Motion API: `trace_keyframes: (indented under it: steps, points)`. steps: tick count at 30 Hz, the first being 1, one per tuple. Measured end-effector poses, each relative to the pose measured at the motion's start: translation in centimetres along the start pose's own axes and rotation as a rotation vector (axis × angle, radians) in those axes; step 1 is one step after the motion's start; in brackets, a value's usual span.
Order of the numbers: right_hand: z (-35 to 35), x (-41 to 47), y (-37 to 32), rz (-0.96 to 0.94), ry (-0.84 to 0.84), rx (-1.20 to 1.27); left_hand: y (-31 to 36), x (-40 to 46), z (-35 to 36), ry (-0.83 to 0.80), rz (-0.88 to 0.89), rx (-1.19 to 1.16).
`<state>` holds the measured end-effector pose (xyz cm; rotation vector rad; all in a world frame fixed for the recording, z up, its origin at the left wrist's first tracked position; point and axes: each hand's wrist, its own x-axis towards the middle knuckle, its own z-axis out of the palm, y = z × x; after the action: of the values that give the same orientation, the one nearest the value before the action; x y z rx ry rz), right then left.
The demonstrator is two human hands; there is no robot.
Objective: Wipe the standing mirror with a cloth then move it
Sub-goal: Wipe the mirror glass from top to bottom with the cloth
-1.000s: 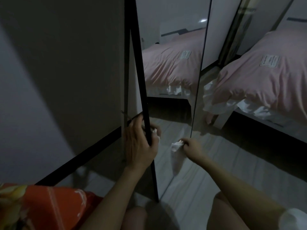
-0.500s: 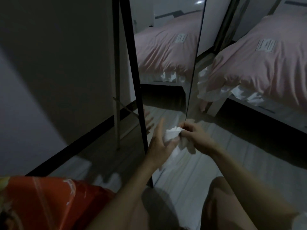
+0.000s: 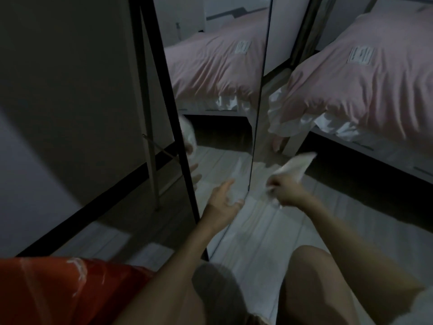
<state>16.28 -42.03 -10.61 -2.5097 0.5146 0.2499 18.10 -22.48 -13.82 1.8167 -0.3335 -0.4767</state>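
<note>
The left hand (image 3: 222,198) has let go of the standing mirror (image 3: 218,95) frame and hangs slack-fingered before the glass. Just right of it, the right hand (image 3: 284,191) has whipped the pinched cloth (image 3: 296,166) off the glass, seemingly shaking it out between wipes.

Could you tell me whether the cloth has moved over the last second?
Yes. The cloth, gripped by the right hand, has swung right, away from the mirror's right edge, and now flaps over the floor.

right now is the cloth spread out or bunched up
Partly spread: the cloth trails loose and blurred from the right hand that pinches it.
</note>
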Motion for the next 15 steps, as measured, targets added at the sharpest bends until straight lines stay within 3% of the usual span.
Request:
trace_keyframes:
  steps: [2,3,6,8,10,12,15]
  points:
    - [-0.1,-0.5,-0.6,-0.003,-0.395,-0.120,0.3,0.2,0.6,-0.058,0.029,0.060]
    - [-0.4,-0.9,-1.0,-0.018,-0.481,-0.141,0.3,0.3,0.8,-0.095,0.053,0.070]
    - [-1.7,-1.8,-2.1,-0.139,-0.482,-0.144,0.0,0.4,1.2,-0.212,0.064,0.046]
    - [-2.4,-2.1,-2.5,-0.197,-0.483,0.002,-0.3,0.4,1.3,-0.283,0.014,0.020]
    - [-2.5,-2.2,-2.8,-0.212,-0.423,0.149,-0.4,0.6,1.2,-0.346,-0.054,-0.022]
    - [-2.0,-1.8,-2.7,-0.219,-0.221,0.240,-0.5,0.6,1.1,-0.337,-0.112,-0.056]
    - [-0.6,-1.4,-2.3,-0.198,0.166,0.243,-0.9,0.6,1.1,-0.119,-0.152,-0.018]
